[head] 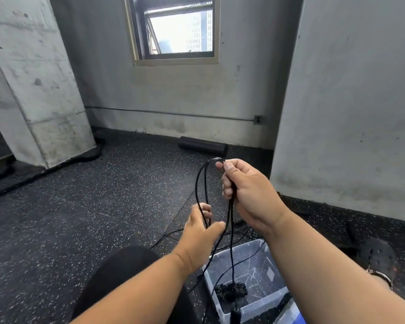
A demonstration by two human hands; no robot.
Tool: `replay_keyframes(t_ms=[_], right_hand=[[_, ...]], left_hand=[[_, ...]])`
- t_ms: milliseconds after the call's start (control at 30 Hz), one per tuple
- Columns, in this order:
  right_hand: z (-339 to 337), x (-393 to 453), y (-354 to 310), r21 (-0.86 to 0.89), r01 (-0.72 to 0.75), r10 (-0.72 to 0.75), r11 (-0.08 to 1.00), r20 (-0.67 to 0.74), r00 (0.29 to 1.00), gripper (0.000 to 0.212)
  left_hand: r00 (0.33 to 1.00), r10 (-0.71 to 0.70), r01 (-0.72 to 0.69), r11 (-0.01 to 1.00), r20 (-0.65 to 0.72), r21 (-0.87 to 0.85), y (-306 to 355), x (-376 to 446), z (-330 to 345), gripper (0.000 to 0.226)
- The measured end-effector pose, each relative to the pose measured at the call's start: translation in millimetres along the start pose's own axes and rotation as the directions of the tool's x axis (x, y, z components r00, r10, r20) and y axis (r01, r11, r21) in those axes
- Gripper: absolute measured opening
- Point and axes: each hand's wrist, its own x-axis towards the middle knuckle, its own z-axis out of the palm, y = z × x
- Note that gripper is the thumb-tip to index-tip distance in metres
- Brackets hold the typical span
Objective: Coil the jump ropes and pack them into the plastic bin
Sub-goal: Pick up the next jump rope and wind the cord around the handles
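Note:
My right hand [246, 188] is raised in the middle of the view and grips a black jump rope [201, 183] whose strands arc over its thumb and hang down in loops. Lower and to the left, my left hand [200, 232] is blurred, fingers spread, touching the hanging strands. Below the hands stands a clear plastic bin [253, 307] on the floor at the bottom right. A coiled black rope [230, 291] lies inside it. More black rope strands [171, 235] trail across the floor behind the bin.
A black foam roller [202, 146] lies against the far wall. A concrete column [33, 90] stands at the left and a grey wall [348, 113] at the right. My knee [126, 272] in black fabric is at the bottom, a black shoe [377, 260] at the right.

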Motion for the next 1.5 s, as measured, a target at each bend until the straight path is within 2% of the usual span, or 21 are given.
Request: replay_keyframes(t_ms=[67, 133, 167, 233, 300, 367, 567, 667, 700, 767, 833, 933, 1000, 1033, 1100, 1167, 1200, 1300, 1400, 1500], right_hand=[[5, 6, -6, 0.081, 0.004, -0.002, 0.997, -0.019, 1.000, 0.020], [10, 11, -10, 0.155, 0.015, -0.008, 0.988, -0.048, 0.999, 0.018], [12, 14, -12, 0.178, 0.021, -0.011, 0.984, -0.061, 0.998, 0.018], [16, 18, -15, 0.200, 0.036, -0.022, 0.979, -0.073, 0.997, 0.017], [18, 20, -15, 0.237, 0.037, -0.018, 0.971, -0.080, 0.997, 0.017], [20, 21, -14, 0.310, 0.018, 0.008, 0.951, -0.085, 0.996, 0.016], [18, 25, -14, 0.426, 0.015, 0.034, 0.904, -0.107, 0.994, 0.008], [12, 24, -21, 0.389, 0.050, 0.006, 0.920, -0.140, 0.990, 0.015], [8, 24, -21, 0.340, 0.057, -0.004, 0.939, -0.153, 0.988, 0.021], [-3, 23, -16, 0.174, 0.047, -0.015, 0.984, -0.185, 0.983, 0.037], [-16, 18, 0, 0.031, 0.014, -0.008, 0.999, -0.208, 0.978, 0.047], [-25, -7, 35, -0.047, -0.057, 0.051, 0.997, -0.121, 0.991, 0.041], [-21, -25, 58, -0.193, -0.141, 0.148, 0.971, 0.023, 0.989, 0.030], [-18, -32, 68, -0.277, -0.177, 0.208, 0.944, 0.086, 0.974, 0.031], [-12, -36, 85, -0.363, -0.208, 0.283, 0.908, 0.166, 0.945, 0.046], [-8, -35, 95, -0.401, -0.212, 0.309, 0.891, 0.196, 0.930, 0.052], [-7, -34, 98, -0.412, -0.206, 0.308, 0.888, 0.198, 0.931, 0.047], [-6, -34, 102, -0.484, -0.152, 0.270, 0.862, 0.184, 0.945, 0.014], [-9, -36, 116, -0.588, -0.103, 0.248, 0.802, 0.171, 0.954, 0.031], [-21, -41, 130, -0.658, -0.106, 0.283, 0.745, 0.168, 0.944, 0.039]], left_hand=[[0.996, -0.004, 0.002, 1.000, 0.094, 0.018, -11, -3, 8, 0.084], [0.985, -0.047, 0.033, 0.996, 0.167, 0.084, -20, -2, 11, 0.102], [0.982, -0.066, 0.035, 0.985, 0.176, 0.172, -25, -1, 12, 0.101], [0.976, -0.104, 0.032, 0.939, 0.193, 0.344, -34, 0, 14, 0.085], [0.968, -0.126, 0.038, 0.928, 0.216, 0.371, -29, -3, 16, 0.059], [0.966, -0.084, -0.011, 0.931, 0.245, 0.364, -24, -7, 20, 0.047], [0.991, 0.016, -0.079, 0.867, 0.131, 0.492, -29, -5, 22, 0.044], [0.994, 0.077, -0.107, 0.763, 0.075, 0.637, -19, -3, 16, 0.055], [0.993, 0.104, -0.115, 0.758, 0.056, 0.642, -14, -1, 14, 0.056], [0.989, 0.147, -0.121, 0.830, -0.004, 0.544, -1, 4, 6, 0.054], [0.980, 0.187, -0.149, 0.916, -0.066, 0.373, 14, 13, -5, 0.049], [0.985, 0.155, -0.147, 0.983, -0.071, 0.106, 42, 33, -18, 0.050], [0.995, 0.072, -0.081, 0.987, -0.062, -0.141, 62, 42, -22, 0.049], [1.000, 0.017, -0.022, 0.962, -0.023, -0.272, 71, 45, -24, 0.049], [0.994, -0.060, 0.097, 0.883, 0.095, -0.459, 87, 47, -26, 0.052], [0.982, -0.086, 0.161, 0.837, 0.166, -0.523, 102, 50, -28, 0.053], [0.977, -0.096, 0.185, 0.822, 0.190, -0.539, 110, 51, -28, 0.054], [0.962, -0.116, 0.242, 0.776, 0.245, -0.582, 131, 53, -28, 0.057], [0.962, -0.122, 0.249, 0.761, 0.246, -0.599, 149, 54, -36, 0.060], [0.975, -0.135, 0.217, 0.748, 0.177, -0.626, 165, 57, -54, 0.061]])
